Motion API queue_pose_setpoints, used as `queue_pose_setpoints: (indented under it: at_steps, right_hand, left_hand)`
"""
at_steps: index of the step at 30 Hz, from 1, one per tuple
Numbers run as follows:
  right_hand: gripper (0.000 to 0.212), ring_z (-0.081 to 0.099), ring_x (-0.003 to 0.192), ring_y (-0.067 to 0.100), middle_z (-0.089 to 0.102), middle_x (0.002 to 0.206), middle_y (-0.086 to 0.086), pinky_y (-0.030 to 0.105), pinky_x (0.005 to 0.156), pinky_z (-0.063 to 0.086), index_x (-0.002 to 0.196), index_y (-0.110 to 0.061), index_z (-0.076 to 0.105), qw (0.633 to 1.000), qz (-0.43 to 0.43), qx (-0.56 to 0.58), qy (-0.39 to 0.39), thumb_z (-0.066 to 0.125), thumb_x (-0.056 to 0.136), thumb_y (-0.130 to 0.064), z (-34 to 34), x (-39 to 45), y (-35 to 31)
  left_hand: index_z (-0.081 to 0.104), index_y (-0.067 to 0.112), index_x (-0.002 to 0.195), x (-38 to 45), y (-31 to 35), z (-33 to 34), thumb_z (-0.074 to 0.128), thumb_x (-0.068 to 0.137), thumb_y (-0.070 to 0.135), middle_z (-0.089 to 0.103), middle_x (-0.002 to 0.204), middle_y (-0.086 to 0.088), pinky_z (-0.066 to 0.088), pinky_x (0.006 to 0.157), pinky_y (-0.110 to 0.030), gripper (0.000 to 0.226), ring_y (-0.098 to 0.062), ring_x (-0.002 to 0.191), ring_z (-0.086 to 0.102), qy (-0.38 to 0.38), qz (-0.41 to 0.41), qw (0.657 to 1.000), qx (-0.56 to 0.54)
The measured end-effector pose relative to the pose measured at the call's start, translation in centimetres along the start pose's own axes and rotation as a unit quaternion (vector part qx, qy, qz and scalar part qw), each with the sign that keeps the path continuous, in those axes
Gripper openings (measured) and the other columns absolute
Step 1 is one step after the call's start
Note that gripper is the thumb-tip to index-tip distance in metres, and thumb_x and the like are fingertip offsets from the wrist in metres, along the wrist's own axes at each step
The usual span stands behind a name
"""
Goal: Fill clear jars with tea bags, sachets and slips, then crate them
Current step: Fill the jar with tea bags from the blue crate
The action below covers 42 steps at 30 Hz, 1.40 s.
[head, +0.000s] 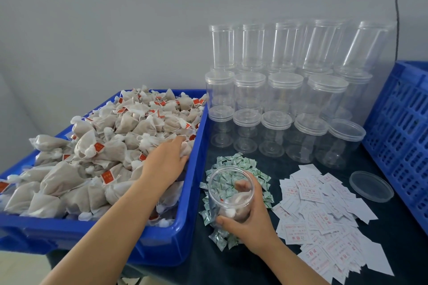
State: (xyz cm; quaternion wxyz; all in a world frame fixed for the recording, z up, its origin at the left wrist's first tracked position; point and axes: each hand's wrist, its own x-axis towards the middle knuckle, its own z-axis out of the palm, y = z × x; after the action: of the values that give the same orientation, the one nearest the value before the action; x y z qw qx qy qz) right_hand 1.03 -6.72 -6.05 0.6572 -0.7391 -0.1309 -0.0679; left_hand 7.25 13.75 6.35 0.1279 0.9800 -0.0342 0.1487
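A blue tub [194, 192] on the left is heaped with tea bags [104, 146] that have red tags. My left hand [166, 159] reaches into the tub's right side, its fingers closing on a tea bag. My right hand [250, 222] grips an open clear jar [230, 192] tilted toward me, with a few tea bags inside. Under the jar lies a pile of green-and-white sachets [231, 164]. White slips with red print [324, 210] are spread on the dark table to the right.
Stacked clear lidded jars [278, 99] stand at the back against the wall. A loose clear lid [371, 186] lies at the right, beside a blue slatted crate [403, 134]. The dark table [405, 250] shows at the front right.
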Motion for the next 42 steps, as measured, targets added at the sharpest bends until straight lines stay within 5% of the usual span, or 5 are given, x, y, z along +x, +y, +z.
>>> queue_pose_setpoints:
  at_steps: [9,23,33,37,42]
  right_hand:
    - [0.099,0.049,0.118,-0.01,0.046,0.118,-0.034,0.006,0.086,0.046,0.127,-0.074,0.03,1.0,-0.004,-0.003,0.001,0.089,0.054,-0.044,0.0,0.0,-0.2]
    - [0.103,0.05,0.12,-0.008,0.045,0.121,-0.035,0.014,0.089,0.05,0.13,-0.073,0.027,1.0,0.0,0.003,-0.007,0.091,0.053,-0.046,-0.1,0.0,0.2]
    - [0.102,0.055,0.118,-0.002,0.046,0.121,-0.032,0.018,0.091,0.051,0.131,-0.071,0.028,1.0,-0.01,0.003,-0.003,0.091,0.056,-0.044,-0.1,0.1,0.2]
    - [0.105,0.059,0.124,0.014,0.05,0.138,-0.009,0.032,0.099,0.053,0.14,-0.06,0.03,0.999,-0.013,0.037,-0.012,0.095,0.062,-0.031,0.0,0.2,0.4]
    - [0.102,0.056,0.13,0.024,0.054,0.142,-0.002,0.044,0.104,0.051,0.148,-0.04,0.031,0.998,-0.025,0.063,-0.015,0.092,0.07,-0.019,0.2,0.4,0.4]
  left_hand:
    - [0.058,0.02,0.118,-0.5,0.0,-0.3,0.058,0.09,0.017,0.065,0.105,-0.003,0.049,0.075,-0.034,0.028,-0.021,0.09,0.059,0.064,-0.013,0.993,-0.096]
    - [0.064,0.019,0.115,-1.3,1.6,-2.1,0.062,0.091,0.016,0.055,0.091,0.025,0.033,0.074,0.006,0.024,0.026,0.084,0.047,0.176,0.037,0.95,-0.256]
    - [0.069,0.017,0.107,-3.5,5.2,-2.5,0.067,0.087,0.016,0.064,0.092,0.016,0.039,0.079,-0.004,0.02,0.012,0.085,0.055,0.025,0.248,0.946,-0.206]
    - [0.065,0.026,0.112,-3.4,5.3,-1.8,0.06,0.091,0.025,0.063,0.106,0.015,0.043,0.085,-0.019,0.021,0.001,0.095,0.055,-0.094,0.286,0.947,-0.112]
    - [0.066,0.026,0.108,-3.5,5.7,-0.8,0.056,0.09,0.02,0.062,0.106,0.014,0.031,0.075,-0.005,0.021,-0.003,0.099,0.05,-0.122,0.313,0.937,-0.09]
